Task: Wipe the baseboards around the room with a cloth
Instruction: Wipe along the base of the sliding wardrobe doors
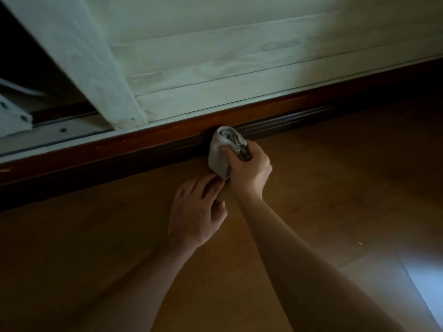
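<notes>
A dark brown wooden baseboard runs diagonally across the view, from lower left to upper right, where the floor meets the pale wall. My right hand grips a bunched grey cloth and presses its top end against the baseboard. My left hand lies just below and left of the cloth, palm toward the floor. Its fingers are loosely bent and its fingertips reach the cloth's lower edge without holding anything.
The wooden floor fills the lower part of the view, with a bright patch of light at the lower right. Pale wood-grain panels rise above the baseboard. A white curtain hangs at the upper left over a sliding track.
</notes>
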Demonstrator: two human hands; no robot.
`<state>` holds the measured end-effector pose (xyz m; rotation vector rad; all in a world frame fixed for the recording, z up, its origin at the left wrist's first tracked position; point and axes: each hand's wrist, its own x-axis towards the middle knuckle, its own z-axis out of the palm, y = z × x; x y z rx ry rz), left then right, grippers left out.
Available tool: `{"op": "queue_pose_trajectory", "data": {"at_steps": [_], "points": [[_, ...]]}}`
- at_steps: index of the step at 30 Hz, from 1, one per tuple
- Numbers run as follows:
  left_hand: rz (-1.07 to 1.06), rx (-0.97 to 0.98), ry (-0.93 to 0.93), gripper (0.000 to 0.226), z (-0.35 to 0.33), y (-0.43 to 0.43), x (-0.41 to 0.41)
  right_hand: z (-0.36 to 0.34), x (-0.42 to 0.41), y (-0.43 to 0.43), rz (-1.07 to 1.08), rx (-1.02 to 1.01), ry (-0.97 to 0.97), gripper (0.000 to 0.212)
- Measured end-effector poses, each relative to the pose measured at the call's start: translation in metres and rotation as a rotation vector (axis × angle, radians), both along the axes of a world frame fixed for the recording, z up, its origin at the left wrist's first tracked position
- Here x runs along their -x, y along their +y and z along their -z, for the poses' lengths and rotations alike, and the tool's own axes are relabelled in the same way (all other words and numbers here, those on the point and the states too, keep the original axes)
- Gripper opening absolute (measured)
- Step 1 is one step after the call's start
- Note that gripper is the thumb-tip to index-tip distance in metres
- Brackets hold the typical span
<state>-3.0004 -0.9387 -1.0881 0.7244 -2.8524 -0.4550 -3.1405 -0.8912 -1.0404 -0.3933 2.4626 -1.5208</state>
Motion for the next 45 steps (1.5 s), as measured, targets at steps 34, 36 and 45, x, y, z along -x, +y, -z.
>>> {"op": "queue_pose_trajectory", "data": {"at_steps": [34, 36, 45], "points": [[-0.204, 0.013, -0.165, 0.055, 0.003, 0.083, 0.083, 0.010, 0.137, 0.077, -0.077, -0.016, 0.229, 0.026], [-0.201, 0.022, -0.152, 0.054, 0.004, 0.083, 0.082, 0.010, 0.122, 0.071, -0.236, -0.027, 0.297, 0.025], [-0.200, 0.050, -0.170, 0.052, -0.001, 0.081, 0.088, -0.001, 0.175, 0.090, 0.064, -0.017, 0.202, 0.031]]}}
